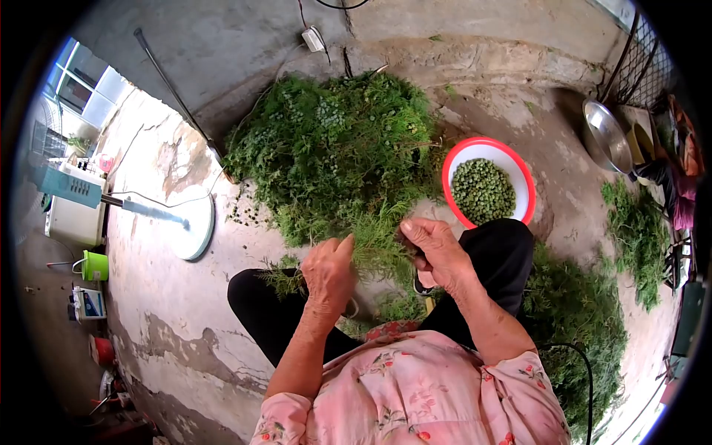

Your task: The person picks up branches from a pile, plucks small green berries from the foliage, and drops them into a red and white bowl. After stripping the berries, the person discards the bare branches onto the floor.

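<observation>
Hands work low in the middle of the frame, above the lap of a person in a pink flowered blouse (415, 389) and black trousers (259, 311). The left hand (328, 273) is curled, thumb up, around the lower end of a feathery green sprig (371, 237), while the right hand (434, 252) pinches the sprig's other part between thumb and fingers; whether a seed cluster sits inside that pinch cannot be told. The sprig lies just above the knees, at the centre of the frame, its long axis running roughly left to right between the two hands, with the bushy tips fanning toward the top of the frame and merging with the heap beyond. To do this well, I judge the left hand should keep the stem steady while the right strips along it, away from the held end, so little green comes off with the seeds. Above the hands rises a big heap of greens (334, 148). To its right stands a red-rimmed bowl (519, 167) of small green seeds (482, 189). Farther to the upper right a metal basin (604, 137) leans.
</observation>
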Available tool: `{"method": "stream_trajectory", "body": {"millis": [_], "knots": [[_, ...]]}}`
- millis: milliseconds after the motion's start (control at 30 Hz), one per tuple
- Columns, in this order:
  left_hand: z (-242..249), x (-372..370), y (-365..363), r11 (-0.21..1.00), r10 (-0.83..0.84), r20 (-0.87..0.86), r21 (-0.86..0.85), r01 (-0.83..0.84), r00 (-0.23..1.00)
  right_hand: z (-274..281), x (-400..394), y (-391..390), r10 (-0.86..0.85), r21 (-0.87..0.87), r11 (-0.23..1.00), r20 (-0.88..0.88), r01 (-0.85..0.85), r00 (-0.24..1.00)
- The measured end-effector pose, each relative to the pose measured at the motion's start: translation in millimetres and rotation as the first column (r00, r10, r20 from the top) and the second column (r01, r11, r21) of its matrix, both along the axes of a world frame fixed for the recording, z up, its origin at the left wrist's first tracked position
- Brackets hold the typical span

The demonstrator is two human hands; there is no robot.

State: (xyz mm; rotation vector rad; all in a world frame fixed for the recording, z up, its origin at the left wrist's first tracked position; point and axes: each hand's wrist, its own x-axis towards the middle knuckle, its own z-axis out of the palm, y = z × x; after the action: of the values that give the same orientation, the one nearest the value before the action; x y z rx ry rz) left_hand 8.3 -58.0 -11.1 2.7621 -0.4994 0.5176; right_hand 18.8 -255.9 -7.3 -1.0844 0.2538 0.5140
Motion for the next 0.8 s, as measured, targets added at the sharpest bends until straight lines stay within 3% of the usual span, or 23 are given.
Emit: {"method": "stream_trajectory", "body": {"millis": [67, 200, 400, 467, 600, 700, 800], "knots": [[4, -1, 0, 1.000, 0.002, -0.033, 0.002, -0.002, 0.999, -6, -3, 3, 0.027, 0.182, 0.983, -0.078, -0.012, 0.997], [-2, -4, 1, 0.997, -0.033, -0.038, -0.073, 0.030, 0.999, -2, -3, 13, 0.041, 0.139, 0.989, 0.101, -0.055, 0.994], [1, -7, 2, 0.995, -0.054, -0.077, -0.086, 0.048, 0.996, -7, -4, 24, -0.038, 0.028, 0.999, 0.223, 0.033, 0.974], [-4, -8, 3, 0.994, -0.058, -0.076, -0.093, 0.051, 0.995, -3, -2, 21, 0.102, 0.072, 0.990, 0.246, -0.124, 0.964], [-2, -9, 7, 0.997, -0.069, -0.157, -0.035, 0.064, 0.985, 11, -5, 20, 0.203, 0.026, 0.977, 0.208, -0.212, 0.957], [-3, -8, 8, 0.998, -0.056, -0.137, -0.025, 0.053, 0.989, 0, -6, 20, 0.151, -0.075, 0.988, 0.235, -0.137, 0.960], [-2, -6, 6, 0.999, -0.038, -0.098, 0.029, 0.041, 0.994, -6, -5, 15, 0.336, -0.602, 0.798, 0.494, 0.037, 0.802]]}}
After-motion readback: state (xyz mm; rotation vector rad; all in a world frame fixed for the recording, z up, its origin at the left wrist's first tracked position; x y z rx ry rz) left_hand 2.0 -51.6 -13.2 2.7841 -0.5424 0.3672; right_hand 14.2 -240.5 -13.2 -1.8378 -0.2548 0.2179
